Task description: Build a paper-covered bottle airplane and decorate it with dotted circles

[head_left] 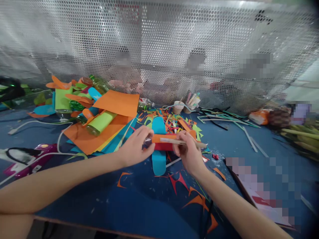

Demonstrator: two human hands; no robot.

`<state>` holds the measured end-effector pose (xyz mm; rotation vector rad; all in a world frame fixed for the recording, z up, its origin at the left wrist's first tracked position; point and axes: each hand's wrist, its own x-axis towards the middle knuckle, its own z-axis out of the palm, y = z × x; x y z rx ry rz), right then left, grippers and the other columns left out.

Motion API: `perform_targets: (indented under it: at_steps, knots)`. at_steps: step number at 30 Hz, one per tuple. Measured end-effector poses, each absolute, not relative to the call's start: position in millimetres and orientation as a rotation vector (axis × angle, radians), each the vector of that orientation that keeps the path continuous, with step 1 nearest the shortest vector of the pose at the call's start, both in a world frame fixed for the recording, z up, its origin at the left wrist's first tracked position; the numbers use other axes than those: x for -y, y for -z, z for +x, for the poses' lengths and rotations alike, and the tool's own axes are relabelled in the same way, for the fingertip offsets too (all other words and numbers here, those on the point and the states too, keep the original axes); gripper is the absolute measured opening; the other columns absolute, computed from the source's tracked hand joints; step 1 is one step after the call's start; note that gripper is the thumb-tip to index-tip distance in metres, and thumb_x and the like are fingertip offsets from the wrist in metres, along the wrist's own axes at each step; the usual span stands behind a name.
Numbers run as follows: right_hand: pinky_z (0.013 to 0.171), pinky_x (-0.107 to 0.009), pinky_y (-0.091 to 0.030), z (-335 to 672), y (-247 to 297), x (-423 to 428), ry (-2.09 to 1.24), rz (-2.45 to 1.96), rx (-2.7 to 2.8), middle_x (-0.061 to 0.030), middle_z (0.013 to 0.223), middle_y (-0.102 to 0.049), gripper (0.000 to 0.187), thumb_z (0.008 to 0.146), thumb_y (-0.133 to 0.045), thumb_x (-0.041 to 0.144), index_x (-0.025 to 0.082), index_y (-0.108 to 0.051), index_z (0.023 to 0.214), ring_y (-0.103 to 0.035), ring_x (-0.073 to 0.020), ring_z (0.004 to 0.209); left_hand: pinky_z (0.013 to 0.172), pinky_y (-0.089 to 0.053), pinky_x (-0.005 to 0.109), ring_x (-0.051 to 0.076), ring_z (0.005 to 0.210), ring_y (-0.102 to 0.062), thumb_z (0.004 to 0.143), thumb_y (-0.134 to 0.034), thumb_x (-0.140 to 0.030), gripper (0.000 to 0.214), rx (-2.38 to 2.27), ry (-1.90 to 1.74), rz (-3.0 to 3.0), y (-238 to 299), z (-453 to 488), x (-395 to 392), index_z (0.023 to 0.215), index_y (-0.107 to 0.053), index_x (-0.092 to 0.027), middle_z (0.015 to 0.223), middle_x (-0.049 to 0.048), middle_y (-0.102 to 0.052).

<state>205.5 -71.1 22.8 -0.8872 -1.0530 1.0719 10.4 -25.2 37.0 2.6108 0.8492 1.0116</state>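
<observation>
A plastic bottle wrapped in red and orange paper (163,146) lies sideways in front of me. Blue rounded strips (159,163) stick out from it on the far and near sides, like wings. My left hand (136,146) grips its clear neck end between thumb and fingers. Closed near the other end, my right hand (189,151) pinches a thin pale stick-like tool (169,141), which lies along the orange strip. I cannot make out the tool's exact kind. The right fingers also rest against the bottle.
Coloured sheets (117,103) and paper-wrapped bottles (101,124) pile up at left, near a purple glue gun (37,159) with a white cord. Paper scraps (196,200) litter the table. Cups of sticks (191,104) stand by the perforated metal screen (159,39); people show behind it.
</observation>
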Motion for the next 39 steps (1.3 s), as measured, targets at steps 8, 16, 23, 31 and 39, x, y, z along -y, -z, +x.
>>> perform_targets:
  at_steps: [8, 16, 23, 31, 39]
  knots:
    - [0.039, -0.022, -0.021, 194.5, -1.5, 93.5, -1.144, -1.150, 1.203, 0.0103, 0.047, -0.034, 0.028, 0.083, -0.056, 0.039, 0.022, -0.040, 0.068, -0.027, -0.0069, 0.039, 0.073, -0.047, 0.029, 0.017, 0.083, -0.060, 0.093, -0.043, -0.029, 0.017, -0.680, -0.559, 2.334, -18.3, 36.0, 58.9, 0.099, -0.054, -0.018, 0.092, 0.0044, -0.062]
    - [0.040, -0.021, -0.025, 193.4, 6.1, 94.0, -1.187, -1.178, 1.275, 0.0105, 0.041, -0.038, 0.034, 0.082, -0.061, 0.037, 0.022, -0.037, 0.063, -0.033, -0.0067, 0.037, 0.070, -0.046, 0.029, 0.019, 0.078, -0.061, 0.096, -0.033, -0.031, 0.027, -0.795, -0.455, 2.270, 8.2, 38.7, 66.5, 0.089, -0.055, -0.018, 0.086, 0.0053, -0.063]
    - [0.039, -0.020, -0.024, 193.6, 14.1, 92.1, -1.224, -1.116, 1.232, 0.0110, 0.040, -0.039, 0.033, 0.083, -0.060, 0.037, 0.022, -0.037, 0.064, -0.032, -0.0059, 0.035, 0.068, -0.046, 0.026, 0.016, 0.078, -0.062, 0.095, -0.034, -0.031, 0.024, -0.731, -0.422, 2.182, 2.5, 34.7, 61.2, 0.098, -0.056, -0.021, 0.089, 0.0010, -0.065]
    - [0.039, -0.022, -0.023, 199.6, 13.6, 89.1, -1.121, -1.032, 0.954, 0.0101, 0.042, -0.038, 0.028, 0.085, -0.053, 0.036, 0.022, -0.040, 0.064, -0.030, -0.0059, 0.034, 0.050, -0.041, 0.023, 0.013, 0.053, -0.053, 0.089, -0.044, -0.049, 0.031, -0.834, -0.463, 2.294, 0.8, 27.5, 57.7, 0.097, -0.050, -0.019, 0.062, -0.0043, -0.053]
    - [0.041, -0.022, -0.022, 212.0, 17.3, 81.9, -1.182, -1.008, 0.925, 0.0076, 0.036, -0.039, 0.030, 0.088, -0.039, 0.041, 0.021, -0.048, 0.068, -0.030, -0.0087, 0.035, 0.075, -0.053, 0.036, 0.022, 0.091, -0.062, 0.093, -0.035, -0.043, 0.039, -0.829, -0.581, 2.818, 19.7, 16.1, 56.8, 0.114, -0.057, -0.018, 0.128, 0.0123, -0.049]
